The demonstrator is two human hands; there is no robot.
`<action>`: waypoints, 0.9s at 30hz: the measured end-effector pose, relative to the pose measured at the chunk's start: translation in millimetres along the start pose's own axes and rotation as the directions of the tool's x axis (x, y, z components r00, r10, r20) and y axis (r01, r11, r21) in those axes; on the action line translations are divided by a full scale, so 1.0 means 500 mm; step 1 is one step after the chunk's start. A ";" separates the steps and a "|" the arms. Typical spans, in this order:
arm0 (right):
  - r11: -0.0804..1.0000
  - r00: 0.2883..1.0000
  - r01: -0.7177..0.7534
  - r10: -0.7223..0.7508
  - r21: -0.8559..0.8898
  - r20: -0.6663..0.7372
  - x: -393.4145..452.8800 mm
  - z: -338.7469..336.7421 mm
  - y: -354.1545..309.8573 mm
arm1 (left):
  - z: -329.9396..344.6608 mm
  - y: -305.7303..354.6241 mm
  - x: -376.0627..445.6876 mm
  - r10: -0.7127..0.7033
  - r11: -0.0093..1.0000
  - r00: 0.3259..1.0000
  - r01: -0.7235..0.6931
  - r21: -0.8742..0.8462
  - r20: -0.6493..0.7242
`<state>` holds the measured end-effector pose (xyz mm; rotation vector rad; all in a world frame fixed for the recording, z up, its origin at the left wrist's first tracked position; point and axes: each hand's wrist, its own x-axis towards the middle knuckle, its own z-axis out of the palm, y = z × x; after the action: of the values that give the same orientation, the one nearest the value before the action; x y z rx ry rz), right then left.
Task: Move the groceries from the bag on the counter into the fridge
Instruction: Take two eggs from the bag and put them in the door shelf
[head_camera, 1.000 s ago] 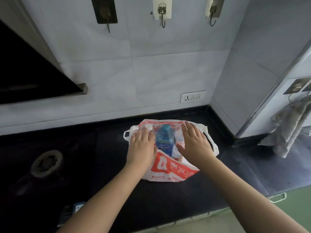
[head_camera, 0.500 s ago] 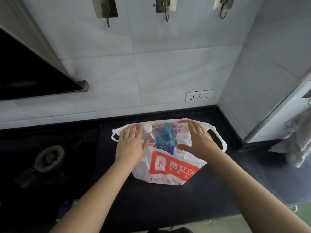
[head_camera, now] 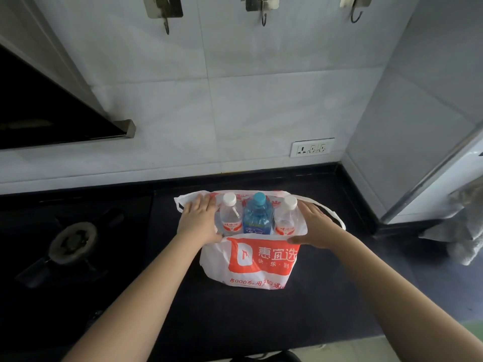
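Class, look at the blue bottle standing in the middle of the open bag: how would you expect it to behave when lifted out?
The blue bottle looks full, so probably heavy for its size. Its smooth plastic may be somewhat slippery. It is round, so it would likely roll if laid on the counter.

1. One view only: head cam, worn by the person, wide-angle w/ curved edges.
2. Looks fwd and steeply down onto the bag (head_camera: 251,259), which sits near frame centre.
3. Close range: forearms enter from the bottom edge toward the bag; wall hooks (head_camera: 263,11) at top, above the bag.
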<state>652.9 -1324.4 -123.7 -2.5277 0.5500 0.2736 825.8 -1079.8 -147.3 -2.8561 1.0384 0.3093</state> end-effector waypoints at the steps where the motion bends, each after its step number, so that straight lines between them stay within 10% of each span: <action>1: 1.000 1.000 0.006 -0.006 0.005 0.009 0.000 0.001 0.000 | 0.003 0.001 0.005 0.005 1.000 1.000 -0.005 -0.002 0.022; 12: 0.997 0.989 -0.044 0.034 0.063 0.146 0.013 0.046 0.058 | 0.071 0.013 0.018 0.025 0.995 0.994 -0.014 -0.098 0.110; 22: 0.990 0.912 0.038 -0.091 -0.137 -0.400 -0.050 0.111 0.049 | 0.125 0.005 -0.015 0.015 0.981 0.999 -0.005 -0.196 0.051; 27: 0.982 0.936 0.011 -0.077 -0.190 -0.345 -0.040 0.138 0.062 | 0.123 0.013 -0.020 0.027 0.979 0.998 -0.016 -0.205 0.051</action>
<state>615.8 -1304.7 -189.8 -2.7859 0.6260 -0.1575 804.1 -1069.3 -205.3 -2.9978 1.0881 0.5200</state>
